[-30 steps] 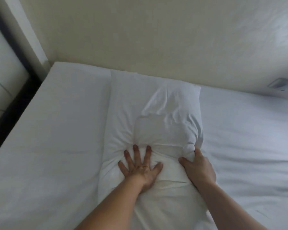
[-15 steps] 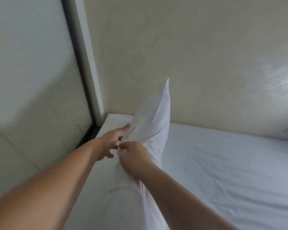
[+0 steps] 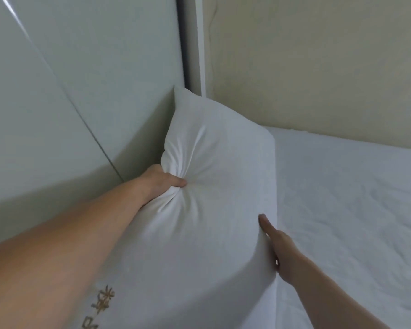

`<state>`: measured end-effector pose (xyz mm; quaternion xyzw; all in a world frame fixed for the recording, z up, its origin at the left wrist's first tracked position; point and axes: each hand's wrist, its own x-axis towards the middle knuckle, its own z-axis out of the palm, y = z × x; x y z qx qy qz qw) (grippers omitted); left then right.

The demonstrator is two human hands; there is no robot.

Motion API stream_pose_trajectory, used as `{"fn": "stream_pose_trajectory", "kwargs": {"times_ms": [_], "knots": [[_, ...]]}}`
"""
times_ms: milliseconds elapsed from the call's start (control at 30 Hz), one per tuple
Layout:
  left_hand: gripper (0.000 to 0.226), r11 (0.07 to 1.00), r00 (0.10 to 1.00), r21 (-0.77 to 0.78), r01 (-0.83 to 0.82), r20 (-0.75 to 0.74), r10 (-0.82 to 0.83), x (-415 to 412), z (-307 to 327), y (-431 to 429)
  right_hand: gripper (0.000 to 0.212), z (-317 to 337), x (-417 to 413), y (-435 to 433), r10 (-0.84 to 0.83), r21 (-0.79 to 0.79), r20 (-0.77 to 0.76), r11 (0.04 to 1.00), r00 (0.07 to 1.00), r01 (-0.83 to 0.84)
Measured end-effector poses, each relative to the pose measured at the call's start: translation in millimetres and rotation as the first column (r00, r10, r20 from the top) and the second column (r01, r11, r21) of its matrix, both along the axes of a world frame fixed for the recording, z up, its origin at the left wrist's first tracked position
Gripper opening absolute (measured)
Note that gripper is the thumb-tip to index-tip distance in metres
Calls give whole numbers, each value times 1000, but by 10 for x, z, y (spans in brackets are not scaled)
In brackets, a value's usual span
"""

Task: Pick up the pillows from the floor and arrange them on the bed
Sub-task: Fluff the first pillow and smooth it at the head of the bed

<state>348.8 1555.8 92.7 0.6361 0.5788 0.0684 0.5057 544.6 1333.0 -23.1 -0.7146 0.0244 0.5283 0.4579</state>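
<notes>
Head view: white pillow [image 3: 214, 186] stood propped in bed [image 3: 347, 210] corner against pale panel [image 3: 57, 91]. Left hand [image 3: 159, 181] bunched its fabric, fingers clenched. Right hand [image 3: 280, 250] lay flat against pillow's right edge, fingers mostly hidden.

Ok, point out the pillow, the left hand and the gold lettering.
pillow [image 3: 223, 186], head view, middle of its white front.
left hand [image 3: 163, 180], head view, back of the hand.
gold lettering [image 3: 100, 307], head view, stitched characters near the bottom.
</notes>
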Motion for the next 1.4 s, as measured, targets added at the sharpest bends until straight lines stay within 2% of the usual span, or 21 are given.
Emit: {"fn": "stream_pose_trajectory", "kwargs": {"times_ms": [67, 167, 300, 367, 433, 500, 567, 600, 633, 667, 700, 767, 867, 933, 1000, 1033, 1100, 1167, 1233, 1333, 1400], "knots": [[54, 999, 999, 50, -6, 43, 3, -8, -76, 57, 75, -44, 24, 113, -110, 21, -10, 994, 994, 110], [37, 993, 987, 112, -33, 160, 14, 163, 100, 57, 37, 157, 194, 103, -201, 45, 74, 979, 977, 198], [25, 986, 926, 72, -148, 360, 113, 502, 522, -263, 24, 772, 781, 56, -210, 139, 309, 975, 928, 174], [21, 968, 843, -59, -243, 480, 241, 644, 536, -565, 23, 1132, 1146, 129, -135, 113, 492, 989, 860, 90], [16, 925, 790, -204, -322, 481, 381, 792, 461, -962, 20, 1414, 1476, 248, -12, 35, 677, 999, 736, -15], [23, 928, 883, -182, -326, 291, 368, 936, 321, -1391, 15, 1596, 1710, 388, 254, -214, 845, 967, 470, -138], [29, 963, 975, -203, -179, 97, 202, 1015, 207, -1862, 14, 1641, 1784, 506, 454, -429, 873, 889, 179, -162], [26, 950, 997, -311, -42, 48, 60, 1033, 185, -2077, 18, 1604, 1756, 566, 492, -469, 865, 862, 99, -193], [24, 888, 993, -444, 119, 30, -118, 1046, 164, -2263, 23, 1535, 1697, 620, 514, -486, 856, 839, 61, -244], [27, 801, 948, -527, 283, 26, -317, 1067, 135, -2395, 26, 1432, 1613, 653, 526, -485, 848, 819, 62, -305], [32, 744, 866, -515, 426, -6, -500, 1103, 75, -2447, 27, 1306, 1524, 660, 539, -476, 838, 800, 88, -365], [35, 740, 736, -316, 593, -159, -658, 1233, -34, -2300, 28, 1042, 1353, 534, 600, -490, 784, 755, 159, -436], [29, 750, 758, 223, 623, -408, -509, 1445, -105, -1659, 42, 784, 1195, 64, 627, -493, 728, 760, 278, -423], [44, 676, 759, 377, 633, -474, -447, 1545, -183, -1211, 54, 697, 1089, -284, 587, -479, 746, 801, 315, -359], [91, 615, 647, 305, 727, -602, -467, 1603, -313, -870, 74, 640, 929, -564, 529, -493, 753, 848, 393, -197], [113, 615, 601, 241, 751, -635, -485, 1620, -394, -757, 87, 604, 827, -682, 495, -515, 723, 851, 482, -102], [133, 614, 552, 159, 773, -647, -527, 1638, -570, -632, 110, 508, 626, -878, 335, -535, 628, 841, 702, 78], [129, 595, 519, 112, 796, -633, -574, 1634, -743, -644, 121, 373, 488, -994, 173, -559, 507, 812, 845, 169], [106, 577, 506, 112, 809, -633, -586, 1618, -871, -705, 116, 240, 416, -991, -2, -506, 393, 834, 920, 218], [50, 571, 562, 217, 792, -624, -543, 1639, -915, -757, 91, 128, 417, -912, -264, -336, 286, 873, 921, 355], [33, 516, 573, 311, 798, -656, -492, 1679, -880, -780, 64, 72, 502, -902, -316, -311, 348, 849, 883, 427]]}}
